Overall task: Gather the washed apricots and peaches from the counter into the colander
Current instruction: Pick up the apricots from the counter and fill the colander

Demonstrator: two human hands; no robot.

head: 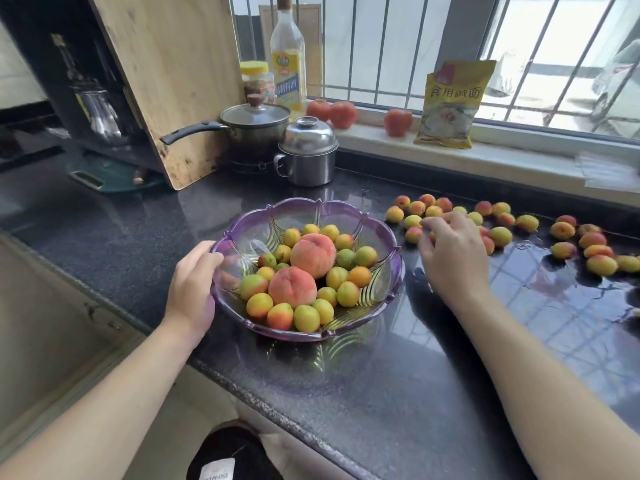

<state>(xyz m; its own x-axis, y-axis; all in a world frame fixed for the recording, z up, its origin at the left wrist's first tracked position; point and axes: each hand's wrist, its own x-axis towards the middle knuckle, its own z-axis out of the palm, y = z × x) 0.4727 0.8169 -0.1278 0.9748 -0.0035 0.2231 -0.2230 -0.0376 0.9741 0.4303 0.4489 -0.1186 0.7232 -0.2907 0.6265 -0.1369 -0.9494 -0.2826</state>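
A clear purple colander [349, 216] stands on the dark counter and holds two peaches [312, 255] and several small apricots. My left hand [194, 285] grips its left rim, thumb over the edge. Several more apricots [500, 236] lie loose on the wet counter to the right. My right hand [450, 252] hovers over the nearest of them with fingers curled down among the fruit; whether it holds any is hidden under the hand.
Behind the colander stand a lidded steel pot [308, 152], a saucepan [254, 124] and a leaning wooden board [166, 81]. Three red fruits [398, 122], an oil bottle [287, 53] and a yellow bag [450, 105] sit on the window sill. The counter's front edge runs diagonally below.
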